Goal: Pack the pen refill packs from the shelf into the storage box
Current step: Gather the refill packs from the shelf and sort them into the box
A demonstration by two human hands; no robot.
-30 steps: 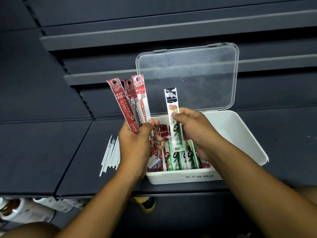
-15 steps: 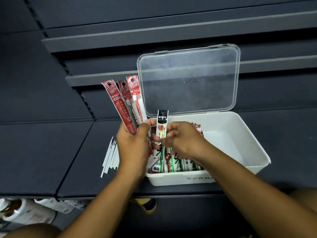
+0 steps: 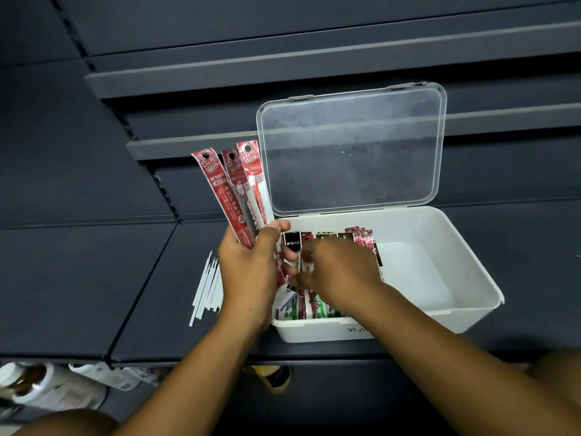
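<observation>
- While the left hand grips three red refill packs by their lower ends, fanned upright just left of the storage box, the right hand works inside the box.
- Right hand: fingers are curled downward onto the packed row at the left end of the box. Whether they pinch a pack or only press on it cannot be told, because the hand hides the contact.
- Box: the clear lid stands open at the rear. Packs are ranked side by side on the left, and the floor on the right is bare.
- Step in hand, as judged: seating a pack into the row. The three red packs are not yet in.
- Next move calls for a free right hand to draw one red pack from the fan and lower it beside the row, lower end first. The sleeves look thin and likely to flex.
- Loose white refills lie on the shelf just left of the left hand.
</observation>
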